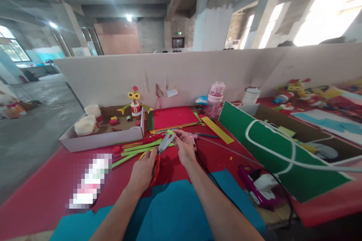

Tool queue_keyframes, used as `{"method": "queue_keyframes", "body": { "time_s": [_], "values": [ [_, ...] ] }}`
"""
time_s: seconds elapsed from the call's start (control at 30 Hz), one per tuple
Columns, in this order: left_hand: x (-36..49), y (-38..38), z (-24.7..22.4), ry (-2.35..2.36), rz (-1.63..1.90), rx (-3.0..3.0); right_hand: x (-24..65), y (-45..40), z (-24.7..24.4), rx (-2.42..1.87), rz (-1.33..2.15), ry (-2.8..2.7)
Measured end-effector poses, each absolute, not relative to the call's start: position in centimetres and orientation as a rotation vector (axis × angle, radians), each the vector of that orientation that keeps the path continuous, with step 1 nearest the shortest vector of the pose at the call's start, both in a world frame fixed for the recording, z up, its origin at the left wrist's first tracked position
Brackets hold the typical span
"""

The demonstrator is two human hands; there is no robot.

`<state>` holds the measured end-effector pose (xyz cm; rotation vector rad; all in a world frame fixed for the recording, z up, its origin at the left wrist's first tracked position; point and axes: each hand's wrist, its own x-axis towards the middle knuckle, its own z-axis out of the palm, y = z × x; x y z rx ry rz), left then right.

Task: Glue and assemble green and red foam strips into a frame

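Observation:
My left hand [145, 169] is closed around the handles of a pair of scissors [157, 165] with red-orange grips. The metal blades point up and away, slightly parted, reaching toward my right hand [184, 146]. Between its fingertips my right hand pinches a small light-green paper piece [171, 132], which meets the blade tips. Several green paper strips [141, 146] lie on the red table cover just beyond my left hand. A pink glue gun [193, 137] lies partly hidden behind my right hand, its black cord running toward me.
A shallow box [103, 144] with paper cups stands left, a cup figure [135, 108] at its corner. Red paper sheets [175, 118] and a pink bottle [215, 98] are behind. To the right are a green-sided box [249, 143] and a purple power strip [258, 190]. Blue sheets [181, 211] lie nearest.

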<state>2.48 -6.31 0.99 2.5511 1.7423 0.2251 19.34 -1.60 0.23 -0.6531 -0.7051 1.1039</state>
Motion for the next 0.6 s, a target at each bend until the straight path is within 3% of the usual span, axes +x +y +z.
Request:
{"method": "queue_keyframes", "body": {
  "time_s": [0.6],
  "values": [
    [2.54, -6.36, 1.16, 1.769, 0.175, 2.545, 19.29, -1.58, -0.23, -0.624, 1.172, -0.679]
  ]
}}
